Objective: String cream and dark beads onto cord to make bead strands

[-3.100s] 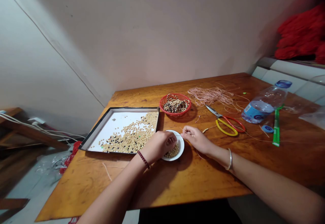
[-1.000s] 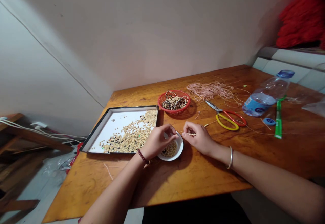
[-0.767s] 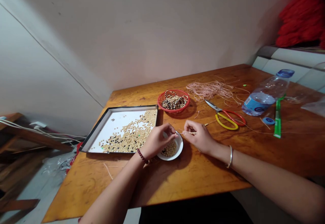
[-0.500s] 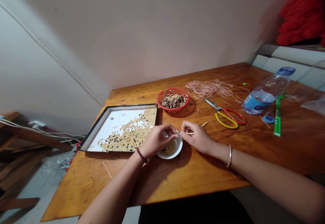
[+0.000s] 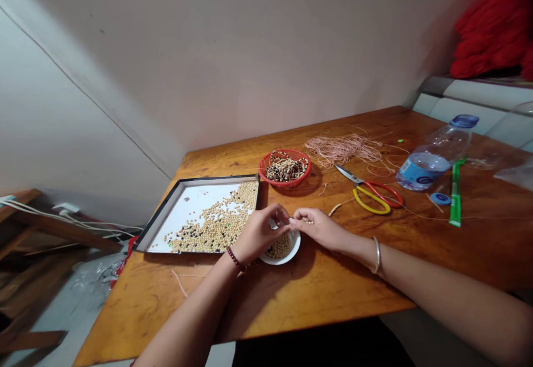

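My left hand (image 5: 263, 232) is closed in a pinch over a small white bowl (image 5: 293, 251) of beads (image 5: 278, 247); what sits between its fingertips is too small to make out, perhaps hidden by them. Meeting it fingertip to fingertip, my right hand (image 5: 318, 228) pinches a thin string with pale beads on it. More of the threaded beads (image 5: 334, 209) trail out behind the right hand onto the table. Left of the bowl lies a black-rimmed tray (image 5: 181, 189) with many loose tan and dark beads (image 5: 220, 225).
A red basket (image 5: 285, 184) of strung beads stands behind the bowl. Tangled pink string (image 5: 345, 149), scissors (image 5: 372, 195), a tilted-looking water bottle (image 5: 433, 156), a blue cap (image 5: 440, 199) and a green wrapper (image 5: 455, 197) lie on the wooden table (image 5: 333, 311).
My right hand has moved left, so its fingertips now touch those of my left hand. The stretch of string that showed between them is no longer visible.
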`<action>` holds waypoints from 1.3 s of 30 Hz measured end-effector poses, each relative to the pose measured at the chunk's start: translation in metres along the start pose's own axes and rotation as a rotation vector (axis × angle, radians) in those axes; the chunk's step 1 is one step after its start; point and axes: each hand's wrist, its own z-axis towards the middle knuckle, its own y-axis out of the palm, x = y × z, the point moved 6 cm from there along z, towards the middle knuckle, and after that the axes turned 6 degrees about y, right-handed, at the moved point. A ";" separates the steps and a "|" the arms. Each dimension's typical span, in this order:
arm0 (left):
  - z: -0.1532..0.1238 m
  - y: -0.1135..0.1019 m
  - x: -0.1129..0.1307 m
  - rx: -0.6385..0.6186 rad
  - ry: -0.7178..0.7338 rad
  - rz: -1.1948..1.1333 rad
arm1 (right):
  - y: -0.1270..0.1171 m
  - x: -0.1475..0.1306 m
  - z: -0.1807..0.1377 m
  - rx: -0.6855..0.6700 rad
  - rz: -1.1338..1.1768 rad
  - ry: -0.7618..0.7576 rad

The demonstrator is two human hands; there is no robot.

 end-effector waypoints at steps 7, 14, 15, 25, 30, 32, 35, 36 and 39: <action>0.000 -0.003 -0.005 0.107 -0.045 -0.151 | -0.015 -0.005 -0.001 0.183 0.073 -0.038; 0.000 -0.003 -0.006 0.115 -0.043 -0.172 | -0.019 -0.016 -0.009 0.225 -0.099 -0.087; 0.000 -0.003 -0.006 0.112 -0.038 -0.171 | -0.019 -0.016 -0.009 0.231 -0.116 -0.095; -0.001 0.000 -0.007 0.103 -0.021 -0.091 | -0.013 -0.017 -0.012 0.211 -0.243 -0.113; -0.001 0.000 -0.005 0.086 -0.019 -0.062 | -0.014 -0.020 -0.014 0.234 -0.318 -0.131; -0.001 0.000 -0.005 0.074 -0.034 -0.049 | -0.015 -0.021 -0.015 0.249 -0.361 -0.134; -0.001 0.001 -0.005 0.058 -0.046 -0.032 | -0.015 -0.021 -0.015 0.255 -0.402 -0.130; -0.001 0.001 -0.005 0.053 -0.044 -0.027 | -0.015 -0.021 -0.015 0.253 -0.407 -0.131; -0.001 0.001 -0.005 0.055 -0.031 -0.012 | -0.016 -0.021 -0.015 0.248 -0.408 -0.137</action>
